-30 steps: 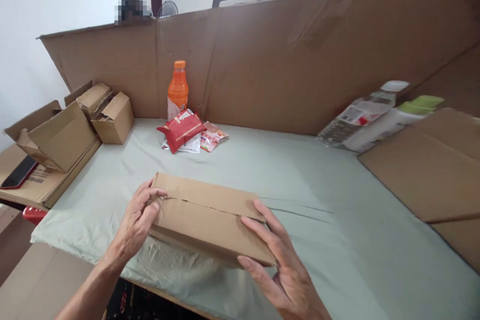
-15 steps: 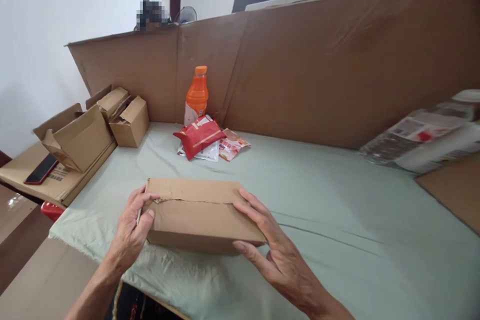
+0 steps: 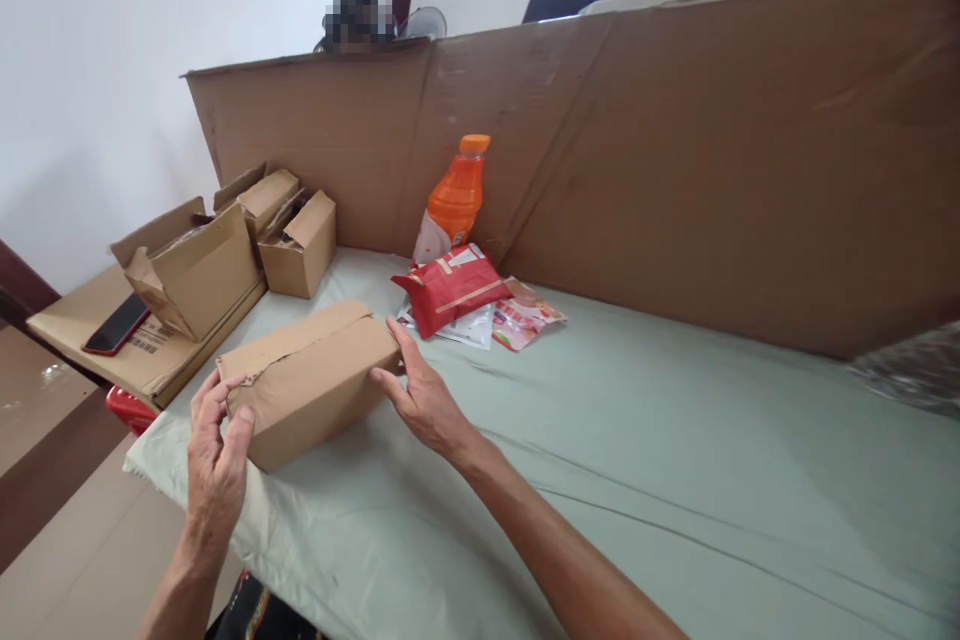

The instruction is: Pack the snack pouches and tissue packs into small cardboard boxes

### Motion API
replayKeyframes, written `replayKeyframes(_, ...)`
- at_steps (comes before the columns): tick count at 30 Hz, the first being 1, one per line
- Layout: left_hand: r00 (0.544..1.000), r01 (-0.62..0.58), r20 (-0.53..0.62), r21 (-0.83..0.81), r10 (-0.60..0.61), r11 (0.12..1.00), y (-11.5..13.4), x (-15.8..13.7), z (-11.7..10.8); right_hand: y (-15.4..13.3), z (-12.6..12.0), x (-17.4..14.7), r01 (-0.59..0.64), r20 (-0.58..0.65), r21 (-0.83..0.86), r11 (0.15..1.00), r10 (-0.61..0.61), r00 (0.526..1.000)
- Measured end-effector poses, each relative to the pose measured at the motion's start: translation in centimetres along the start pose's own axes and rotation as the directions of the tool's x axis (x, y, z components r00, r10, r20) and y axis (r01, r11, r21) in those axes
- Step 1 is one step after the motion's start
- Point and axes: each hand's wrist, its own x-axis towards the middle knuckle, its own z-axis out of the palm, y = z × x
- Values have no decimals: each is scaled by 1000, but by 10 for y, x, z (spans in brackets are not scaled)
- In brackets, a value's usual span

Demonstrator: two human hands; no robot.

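Observation:
Between my two hands is a closed brown cardboard box (image 3: 319, 385), turned at an angle near the left front edge of the table. My left hand (image 3: 217, 430) grips its near left end, thumb on the front corner and fingers around the end. At the far right end my right hand (image 3: 424, 390) clasps the box, thumb on the front side and fingers at the end. A torn seam runs along the top, where the flaps meet. Beyond the box, a red packet (image 3: 454, 288) lies over a white packet (image 3: 472, 328), beside a pink packet (image 3: 529, 315).
An orange bottle (image 3: 457, 195) stands behind the packets. Several open cardboard boxes (image 3: 199, 270) and a phone (image 3: 116, 325) are at the left. A tall cardboard panel (image 3: 712, 160) borders the back; a person's head (image 3: 356, 15) shows above it. Clear plastic (image 3: 919, 370) lies at the right edge.
The box has moved left across the table and swung round, its right end now farther from me. Both hands moved with it. The view has turned somewhat to the right.

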Motion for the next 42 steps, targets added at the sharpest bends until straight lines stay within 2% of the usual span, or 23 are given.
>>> replayKeyframes(4,993,21,-113,-3,-22,1000,-4,9,5,0,30,40,-39,19,37,999,38,999)
replayKeyframes(12,955,74,-291,29,-62,997,-19,38,15,3,85,106,21,71,54,998,-25,997)
replayKeyframes(15,949,91,-305,23,-80,996,-26,51,21,12,113,120,36,82,6,999,-37,996)
replayKeyframes(18,956,121,-267,-17,-121,993,-33,63,27,22,141,126,31,114,-38,999,-27,993)
replayKeyframes(21,952,156,-253,-72,-169,985,-37,71,33,29,158,126,46,142,-74,996,-35,989)
replayKeyframes(26,949,121,-284,-81,-140,989,-41,72,40,35,162,123,62,160,-161,985,-35,986)
replayKeyframes(32,968,87,-228,-92,-106,992,-54,62,38,31,155,119,78,207,-292,953,-17,978)
replayKeyframes(37,945,174,-211,-327,-251,929,-54,52,34,17,151,104,112,247,-402,909,-10,969)
replayKeyframes(42,912,270,-152,-478,-381,836,-46,44,40,2,137,65,195,342,-453,870,-33,939)
